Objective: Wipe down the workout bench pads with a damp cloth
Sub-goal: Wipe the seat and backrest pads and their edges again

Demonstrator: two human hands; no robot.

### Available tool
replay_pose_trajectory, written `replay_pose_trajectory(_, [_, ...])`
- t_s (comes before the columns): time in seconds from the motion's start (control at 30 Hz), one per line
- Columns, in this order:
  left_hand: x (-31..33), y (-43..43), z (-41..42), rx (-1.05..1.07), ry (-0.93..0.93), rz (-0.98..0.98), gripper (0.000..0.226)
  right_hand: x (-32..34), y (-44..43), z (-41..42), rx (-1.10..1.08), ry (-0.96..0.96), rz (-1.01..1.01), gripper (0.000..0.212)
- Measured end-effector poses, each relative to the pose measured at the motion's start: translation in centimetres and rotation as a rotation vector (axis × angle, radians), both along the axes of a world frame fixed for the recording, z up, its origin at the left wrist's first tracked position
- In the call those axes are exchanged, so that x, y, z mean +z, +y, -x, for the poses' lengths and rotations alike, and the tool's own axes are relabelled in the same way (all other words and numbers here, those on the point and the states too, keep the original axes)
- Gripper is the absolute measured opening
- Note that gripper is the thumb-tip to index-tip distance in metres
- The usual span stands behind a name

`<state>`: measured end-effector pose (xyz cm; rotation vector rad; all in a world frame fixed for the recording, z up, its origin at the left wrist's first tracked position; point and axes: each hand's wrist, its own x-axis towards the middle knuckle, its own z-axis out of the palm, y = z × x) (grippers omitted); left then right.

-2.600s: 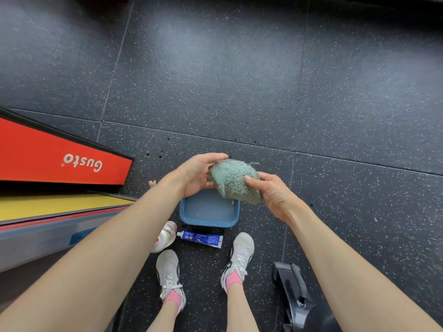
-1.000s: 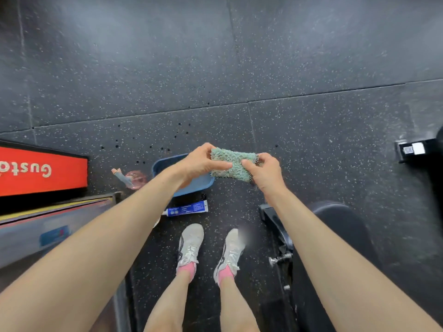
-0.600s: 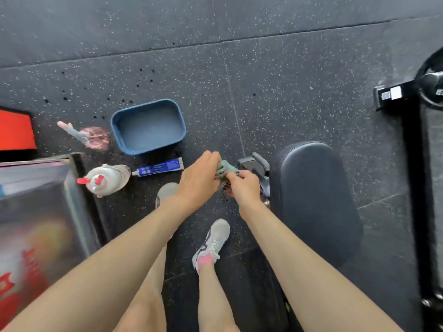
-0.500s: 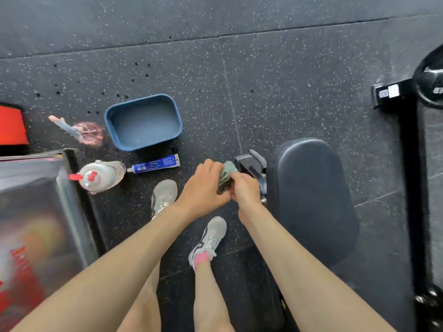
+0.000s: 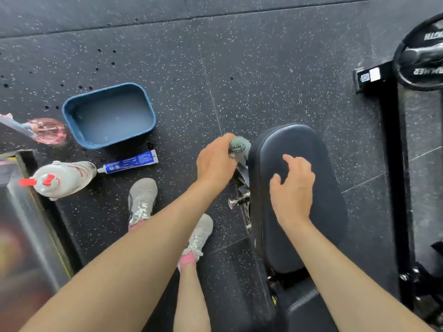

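Now, centre frame: left hand [image 5: 215, 161] is gripping a balled-up green knitted cloth [image 5: 239, 146], fingers curling tight round it. Cloth is sitting right at the upper left edge of the black padded vinyl bench seat [image 5: 297, 137]; cannot tell whether it is touching the pad. Right hand [image 5: 293, 188] is hovering over the middle of that seat, fingers spread and loosely bent, holding nothing; contact with the pad unclear. A second black pad [image 5: 302, 305] is showing at the bottom edge, below the first. A metal adjustment pin [image 5: 236, 201] is sticking out just left of the seat.

Left half: blue rounded plastic tub [image 5: 107, 88] is resting on the black speckled rubber floor [image 5: 263, 68], what looks like a shallow layer of liquid lying inside. A blue-and-white tube [image 5: 130, 161] is lying just below it. A white spray bottle with red trigger [image 5: 62, 178] is lying on its side further left, its base near the tube's cap. Dark droplets are dotting the floor around the tub. Two pale grey trainers [image 5: 141, 200] are standing lower centre. Upper right: black weight plate [image 5: 422, 56] is sitting beside a black steel frame [image 5: 393, 164].
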<state>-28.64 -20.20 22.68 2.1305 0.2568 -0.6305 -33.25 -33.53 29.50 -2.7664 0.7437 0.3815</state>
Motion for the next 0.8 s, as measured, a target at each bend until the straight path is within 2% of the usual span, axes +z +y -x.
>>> replay_pose_trajectory(0.07, [-0.4, -2.7, -0.4, 0.104, -0.039, 0.033, 0.050, -0.5, -2.2, 0.3, 0.099, 0.071, -0.004, 0.060])
replay_pose_trajectory(0.17, [-1.1, -5.6, 2.6, 0.281, -0.092, 0.118, 0.058, -1.5, -3.9, 0.5, 0.206, 0.085, -0.082, 0.073])
replay_pose_trajectory(0.3, [-2.6, -5.0, 9.5, 0.185, -0.212, 0.201, 0.054, -3.0, -4.3, 1.4, 0.194, 0.065, -0.162, 0.060])
replay_pose_trajectory(0.43, [-3.5, -5.6, 4.1, 0.511, -0.122, 0.175, 0.053, -4.3, -3.6, 1.5, 0.152, -0.006, -0.137, 0.054])
replay_pose_trajectory(0.53, [-3.2, -7.5, 2.6, 0.505, -0.169, 0.185, 0.055, -5.1, -3.7, 1.5, 0.141, -0.057, -0.105, 0.053])
replay_pose_trajectory(0.63, [-3.0, -8.2, 8.0, 0.453, -0.221, 0.226, 0.052, -5.4, -4.0, 1.4, 0.138, -0.083, -0.075, 0.052])
replay_pose_trajectory(0.73, [-3.1, -6.5, 10.4, 0.351, -0.150, 0.253, 0.052, -5.2, -3.8, 1.0, 0.143, -0.073, -0.048, 0.050])
replay_pose_trajectory(0.8, [-3.3, -5.5, 7.4, 0.512, -0.050, 0.245, 0.051, -5.1, -3.5, 1.0, 0.153, -0.062, -0.037, 0.048])
